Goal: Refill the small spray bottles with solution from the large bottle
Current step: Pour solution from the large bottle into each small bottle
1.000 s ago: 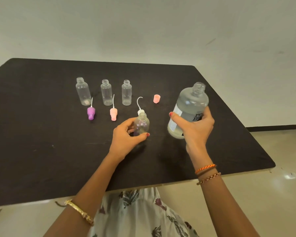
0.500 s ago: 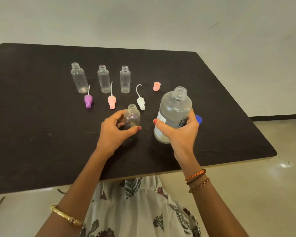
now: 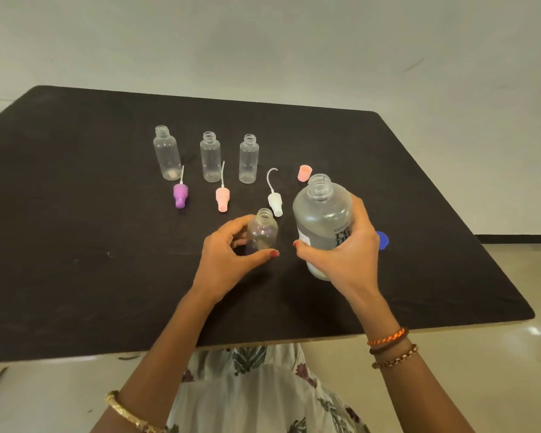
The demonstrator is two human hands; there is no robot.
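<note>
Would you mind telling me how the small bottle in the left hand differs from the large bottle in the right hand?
The small bottle is much slimmer and shorter than the large bottle. The small bottle is plain and clear, while the large bottle is frosted and bears a white label with dark print. The left hand holds the small bottle with fingertips; the right hand wraps round the large bottle. Both are uncapped, with threaded necks.

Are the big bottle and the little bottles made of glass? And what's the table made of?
Big bottle: probably frosted plastic, cloudy and see-through. Little bottles: likely clear plastic, thin shiny walls; glass can't be ruled out. Table: dark matte top, pale edge, maybe laminated board.
</note>
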